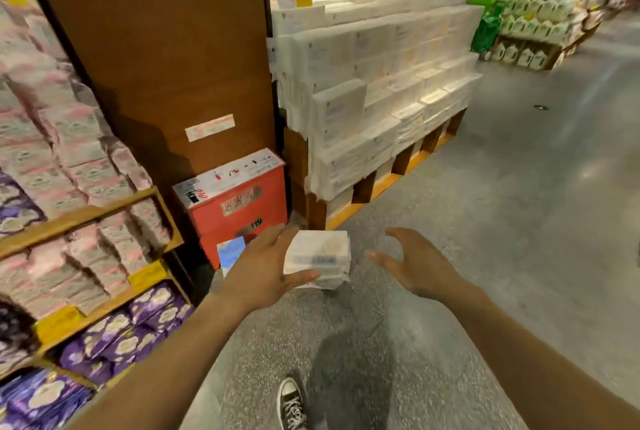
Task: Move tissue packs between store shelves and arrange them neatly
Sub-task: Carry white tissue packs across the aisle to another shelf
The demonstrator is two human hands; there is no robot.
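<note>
1. Tissue pack (pixel 317 258), white, soft plastic-wrapped block with a blue printed band on its near face: was held above the grey speckled floor (pixel 502 222), at centre, between the two hands.
2. Left hand (pixel 266 267): grasped the pack's left side, fingers stretched along the far edge and thumb (pixel 299 278) pressed under the near lower corner.
3. Right hand (pixel 417 265): was open, fingers spread and curved, just right of the pack and not touching it.
4. Stacked display of white tissue packs (pixel 377 83): stood far centre on an orange-edged wooden pallet base (pixel 384 184), stepped in tiers down towards the right.
5. Brown wooden end panel (pixel 166 49): stood upright left of the stack, with a small white label on its face.
6. Red fire-equipment box (pixel 239 204), white-topped with printed pictograms and the number 119: sat on the floor against the panel's foot.
7. Wooden shelving (pixel 90 213), far left: carried pink-and-white packs (pixel 69 152) on upper levels and purple flower-printed packs (pixel 138 325) below, with yellow tags on the shelf edges.
8. Black-and-white laced canvas shoe (pixel 292 402): rested on the floor at the near edge, between the forearms.
9. Green-and-white goods display (pixel 540 14): stood far right, blurred, contents not identifiable.
</note>
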